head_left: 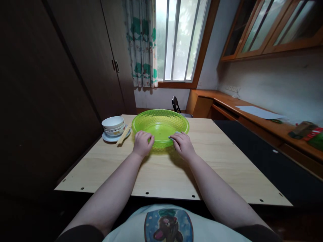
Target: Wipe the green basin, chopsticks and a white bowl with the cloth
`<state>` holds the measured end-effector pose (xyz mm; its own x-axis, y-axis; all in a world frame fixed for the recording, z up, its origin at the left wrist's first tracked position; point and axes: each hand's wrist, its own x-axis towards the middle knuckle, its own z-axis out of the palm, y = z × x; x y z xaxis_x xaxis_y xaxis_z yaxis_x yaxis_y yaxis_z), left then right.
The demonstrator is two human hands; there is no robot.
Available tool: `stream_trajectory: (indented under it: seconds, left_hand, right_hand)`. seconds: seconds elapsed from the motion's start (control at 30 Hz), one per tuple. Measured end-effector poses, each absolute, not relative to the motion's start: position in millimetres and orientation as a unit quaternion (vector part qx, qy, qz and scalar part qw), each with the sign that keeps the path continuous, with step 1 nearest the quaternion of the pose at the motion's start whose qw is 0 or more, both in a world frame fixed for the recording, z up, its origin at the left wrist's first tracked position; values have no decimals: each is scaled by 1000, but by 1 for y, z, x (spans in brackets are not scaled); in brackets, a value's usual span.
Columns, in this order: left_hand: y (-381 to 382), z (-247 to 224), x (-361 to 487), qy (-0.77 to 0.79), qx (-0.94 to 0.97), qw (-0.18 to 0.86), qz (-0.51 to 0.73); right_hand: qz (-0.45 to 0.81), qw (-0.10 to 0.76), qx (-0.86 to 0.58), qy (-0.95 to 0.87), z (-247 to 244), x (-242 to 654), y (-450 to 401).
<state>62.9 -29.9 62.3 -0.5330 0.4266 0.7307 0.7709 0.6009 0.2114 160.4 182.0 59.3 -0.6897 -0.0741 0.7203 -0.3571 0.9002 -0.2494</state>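
A translucent green plastic basin (pixel 160 124) with a dimpled wall sits on the light wood tabletop (pixel 164 176). My left hand (pixel 143 144) curls over the basin's near left rim, and my right hand (pixel 183 145) grips its near right rim. To the left of the basin, white bowls with patterned bands (pixel 113 123) are stacked on a pale blue saucer (pixel 108 137). Wooden chopsticks (pixel 123 133) rest across the saucer's edge, close to my left hand.
A dark wardrobe (pixel 83 60) stands along the left side. Behind the table are a curtained window (pixel 176 40) and a black chair back (pixel 176 104). To the right, a wooden desk (pixel 227 104) holds white paper (pixel 259 112) and several small items.
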Motion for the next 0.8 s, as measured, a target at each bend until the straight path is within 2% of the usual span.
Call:
stream_trajectory:
  seconds: [0.23, 0.53, 0.8]
  left_hand:
    - [-30, 62, 63, -834, -363, 323, -263]
    - [-31, 59, 55, -847, -292, 336, -291]
    - [-18, 59, 73, -797, -451, 292, -277]
  right_hand:
    - [191, 410, 51, -890, 57, 157, 194]
    - [186, 381, 128, -897, 57, 160, 180]
    - [180, 383, 123, -898, 56, 160, 174]
